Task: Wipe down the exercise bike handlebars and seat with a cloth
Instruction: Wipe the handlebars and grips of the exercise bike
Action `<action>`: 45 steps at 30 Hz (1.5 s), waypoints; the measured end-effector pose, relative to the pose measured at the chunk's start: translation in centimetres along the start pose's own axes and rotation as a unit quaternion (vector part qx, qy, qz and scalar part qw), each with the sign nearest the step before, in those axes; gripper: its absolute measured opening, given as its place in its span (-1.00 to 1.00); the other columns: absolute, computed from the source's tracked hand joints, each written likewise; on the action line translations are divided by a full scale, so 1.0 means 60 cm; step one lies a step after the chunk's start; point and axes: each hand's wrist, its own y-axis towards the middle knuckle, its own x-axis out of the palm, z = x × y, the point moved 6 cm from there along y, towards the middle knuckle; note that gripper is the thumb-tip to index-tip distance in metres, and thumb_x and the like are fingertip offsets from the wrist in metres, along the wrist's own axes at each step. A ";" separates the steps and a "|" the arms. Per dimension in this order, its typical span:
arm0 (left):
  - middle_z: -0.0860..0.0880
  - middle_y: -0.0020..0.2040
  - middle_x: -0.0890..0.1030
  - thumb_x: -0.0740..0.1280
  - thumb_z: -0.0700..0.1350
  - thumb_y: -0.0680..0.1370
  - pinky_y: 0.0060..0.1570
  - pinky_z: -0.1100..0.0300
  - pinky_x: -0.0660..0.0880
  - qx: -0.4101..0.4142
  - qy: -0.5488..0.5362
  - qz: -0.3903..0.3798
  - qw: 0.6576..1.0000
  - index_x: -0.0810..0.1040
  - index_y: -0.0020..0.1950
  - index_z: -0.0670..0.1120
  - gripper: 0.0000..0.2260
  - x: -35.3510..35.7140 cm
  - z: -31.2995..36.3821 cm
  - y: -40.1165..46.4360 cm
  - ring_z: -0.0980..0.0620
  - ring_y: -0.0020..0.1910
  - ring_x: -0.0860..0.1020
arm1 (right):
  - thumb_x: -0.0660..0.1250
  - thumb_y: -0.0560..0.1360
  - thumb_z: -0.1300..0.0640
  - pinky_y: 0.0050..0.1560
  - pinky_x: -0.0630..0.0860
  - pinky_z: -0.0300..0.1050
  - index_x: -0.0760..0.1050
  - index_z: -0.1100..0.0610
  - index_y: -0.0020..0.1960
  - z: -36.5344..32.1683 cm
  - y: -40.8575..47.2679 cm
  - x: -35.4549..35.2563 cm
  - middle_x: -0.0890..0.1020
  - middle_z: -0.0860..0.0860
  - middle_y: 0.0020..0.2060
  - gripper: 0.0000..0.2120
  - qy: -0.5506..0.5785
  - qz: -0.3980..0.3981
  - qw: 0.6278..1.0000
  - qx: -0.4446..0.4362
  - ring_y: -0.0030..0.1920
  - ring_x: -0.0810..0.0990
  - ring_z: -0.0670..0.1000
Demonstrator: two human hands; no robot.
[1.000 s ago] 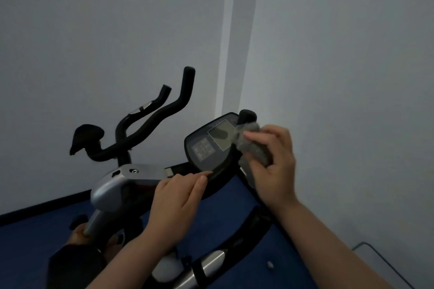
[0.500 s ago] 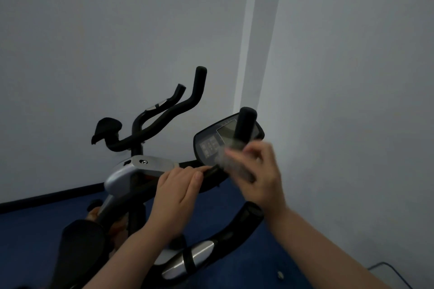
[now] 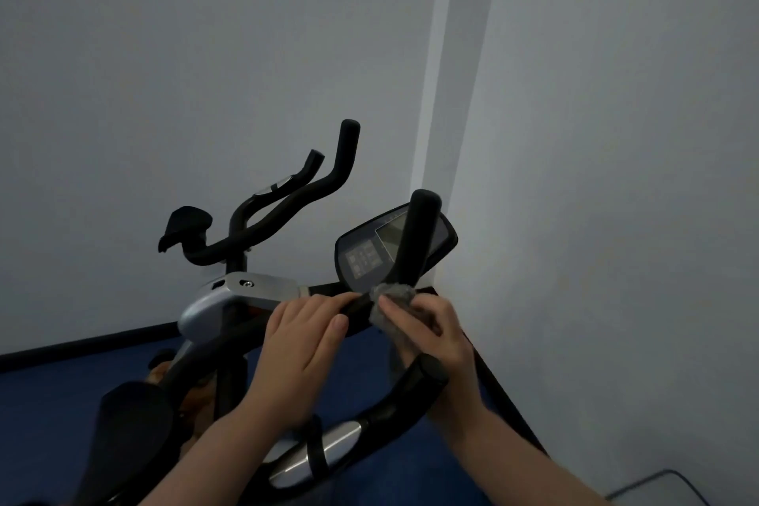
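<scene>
A black exercise bike stands in a room corner. Its near upright handlebar [image 3: 415, 242] rises in front of the console [image 3: 369, 255]. My right hand [image 3: 431, 335] grips a grey cloth [image 3: 392, 298] wrapped around the base of that handlebar. My left hand [image 3: 304, 337] rests on the horizontal bar just left of the cloth, fingers stretched along it. The far handlebars [image 3: 312, 189] curve up at the back with a black pad [image 3: 185, 226] at their left end. A dark padded part, perhaps the seat [image 3: 127, 419], shows at lower left.
Grey walls meet in a corner right behind the console. Blue floor [image 3: 61, 403] with a dark skirting lies below. A near curved handlebar with a silver sensor plate [image 3: 316, 452] crosses under my forearms. A thin cable [image 3: 665, 477] lies at lower right.
My right hand has slid the cloth down from the tip of the upright handlebar to its base. My left hand has stayed on the horizontal bar. The view shifted, so the bike sits further right.
</scene>
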 end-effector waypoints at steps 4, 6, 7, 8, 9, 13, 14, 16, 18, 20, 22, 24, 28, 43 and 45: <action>0.25 0.02 0.50 -0.10 0.13 0.62 0.16 0.20 0.22 0.009 0.003 0.011 1.000 0.48 0.32 0.12 -0.56 -0.001 -0.002 0.001 0.17 0.07 0.45 | 0.29 0.50 0.32 0.09 0.44 -0.33 0.58 0.16 0.23 0.013 0.079 -0.065 0.42 -0.02 0.04 -0.67 0.026 0.064 0.997 -0.016 0.05 0.46 -0.15; 0.28 0.00 0.49 -0.09 0.12 0.62 0.16 0.24 0.20 0.008 0.005 0.020 1.000 0.48 0.31 0.13 -0.57 -0.001 -0.001 0.001 0.18 0.06 0.45 | 0.33 0.50 0.34 0.15 0.38 -0.38 0.54 0.16 0.26 0.030 0.143 -0.098 0.42 -0.02 0.04 -0.66 0.052 0.148 0.987 0.038 0.08 0.42 -0.23; 0.29 0.00 0.48 -0.09 0.11 0.62 0.16 0.25 0.19 0.008 0.005 0.022 1.000 0.48 0.31 0.14 -0.58 -0.001 0.000 0.001 0.19 0.06 0.44 | 0.35 0.51 0.32 0.16 0.38 -0.39 0.52 0.14 0.28 0.036 0.166 -0.099 0.44 -0.02 0.04 -0.65 0.071 0.161 0.982 0.070 0.07 0.43 -0.25; 0.29 -0.01 0.49 -0.09 0.11 0.63 0.16 0.26 0.19 0.008 0.004 0.023 1.000 0.48 0.30 0.14 -0.58 -0.001 0.001 0.001 0.19 0.06 0.45 | 0.35 0.52 0.30 0.16 0.39 -0.40 0.52 0.12 0.28 0.041 0.178 -0.091 0.47 -0.03 0.04 -0.66 0.096 0.156 0.978 0.101 0.07 0.45 -0.26; 0.28 -0.01 0.49 -0.09 0.11 0.63 0.15 0.25 0.19 0.007 0.004 0.023 1.000 0.48 0.30 0.14 -0.58 -0.001 0.002 0.001 0.19 0.05 0.45 | 0.35 0.54 0.26 0.15 0.40 -0.40 0.54 0.08 0.27 0.045 0.177 -0.077 0.52 -0.04 0.04 -0.68 0.132 0.148 0.971 0.135 0.07 0.48 -0.27; 0.25 -0.02 0.50 -0.10 0.13 0.62 0.16 0.19 0.22 0.004 0.001 0.021 1.000 0.49 0.29 0.13 -0.56 -0.002 0.000 0.000 0.14 0.04 0.47 | 0.33 0.54 -0.03 -0.12 0.50 -0.35 0.62 -0.16 -0.04 0.077 0.063 -0.010 0.66 -0.11 -0.18 -0.90 0.280 0.124 0.890 0.337 -0.12 0.61 -0.19; 0.25 -0.02 0.51 -0.10 0.13 0.62 0.16 0.20 0.21 0.004 0.002 0.022 1.000 0.49 0.29 0.13 -0.56 -0.001 0.001 0.000 0.15 0.04 0.47 | 0.32 0.51 -0.05 -0.20 0.50 -0.33 0.63 -0.13 -0.11 0.080 0.035 0.002 0.65 -0.07 -0.24 -0.88 0.285 0.084 0.885 0.359 -0.18 0.60 -0.14; 0.27 -0.03 0.50 -0.09 0.13 0.62 0.16 0.25 0.18 0.006 0.004 0.025 1.000 0.49 0.28 0.16 -0.58 -0.001 0.001 0.000 0.17 0.04 0.46 | 0.32 0.49 -0.02 -0.21 0.52 -0.25 0.65 -0.08 -0.11 0.091 0.011 0.011 0.65 0.01 -0.24 -0.87 0.306 0.009 0.872 0.383 -0.19 0.60 -0.05; 0.29 -0.03 0.49 -0.08 0.12 0.62 0.16 0.29 0.16 0.005 0.000 0.031 1.000 0.48 0.28 0.17 -0.60 -0.002 0.000 0.002 0.19 0.04 0.46 | 0.34 0.49 0.01 -0.17 0.57 -0.10 0.66 -0.05 -0.02 0.105 0.040 -0.001 0.68 0.03 -0.16 -0.86 0.359 0.012 0.849 0.387 -0.15 0.63 -0.02; 0.29 -0.03 0.49 -0.08 0.11 0.63 0.16 0.26 0.17 0.004 -0.001 0.033 0.999 0.49 0.28 0.16 -0.59 -0.002 0.001 0.003 0.19 0.05 0.46 | 0.33 0.52 0.00 -0.10 0.62 0.01 0.64 -0.03 0.06 0.111 0.094 -0.018 0.69 0.05 -0.08 -0.83 0.422 0.045 0.826 0.371 -0.09 0.65 0.03; 0.27 -0.02 0.49 -0.08 0.10 0.63 0.16 0.23 0.19 0.004 0.000 0.032 0.999 0.50 0.28 0.14 -0.59 -0.002 0.002 0.002 0.18 0.04 0.46 | 0.30 0.57 0.03 -0.06 0.62 -0.07 0.63 -0.04 0.09 0.104 0.128 -0.020 0.69 0.04 -0.02 -0.83 0.456 0.052 0.817 0.350 -0.01 0.67 0.04; 0.26 -0.02 0.50 -0.08 0.11 0.62 0.17 0.21 0.20 0.004 0.003 0.024 1.000 0.50 0.29 0.13 -0.58 0.000 0.002 0.001 0.17 0.05 0.46 | 0.28 0.58 0.05 -0.09 0.59 -0.18 0.63 -0.07 0.10 0.093 0.113 -0.007 0.70 0.00 -0.01 -0.82 0.449 0.051 0.814 0.366 0.01 0.67 0.00; 0.24 -0.02 0.51 -0.07 0.11 0.63 0.17 0.22 0.19 0.003 -0.004 0.026 1.000 0.51 0.29 0.12 -0.58 -0.001 -0.002 0.002 0.16 0.05 0.47 | 0.26 0.60 0.11 -0.30 0.58 -0.16 0.65 -0.07 0.07 0.082 0.029 0.008 0.70 0.03 -0.15 -0.80 0.399 0.028 0.813 0.423 -0.21 0.67 0.02; 0.28 -0.05 0.49 -0.08 0.12 0.63 0.16 0.24 0.18 0.015 -0.003 0.022 1.000 0.49 0.30 0.14 -0.58 0.001 -0.007 0.001 0.20 0.04 0.46 | 0.27 0.59 0.19 -0.14 0.56 -0.30 0.64 -0.17 0.04 0.072 0.044 -0.013 0.71 -0.10 -0.08 -0.72 0.312 0.037 0.884 0.347 -0.07 0.67 -0.13; 0.28 -0.05 0.49 -0.07 0.11 0.63 0.15 0.23 0.18 0.019 -0.005 0.028 0.999 0.50 0.29 0.14 -0.59 0.000 -0.007 0.002 0.20 0.03 0.46 | 0.30 0.58 0.11 -0.05 0.57 -0.25 0.62 -0.17 0.10 0.077 0.080 -0.044 0.70 -0.10 -0.02 -0.78 0.271 0.050 0.910 0.311 0.01 0.67 -0.09</action>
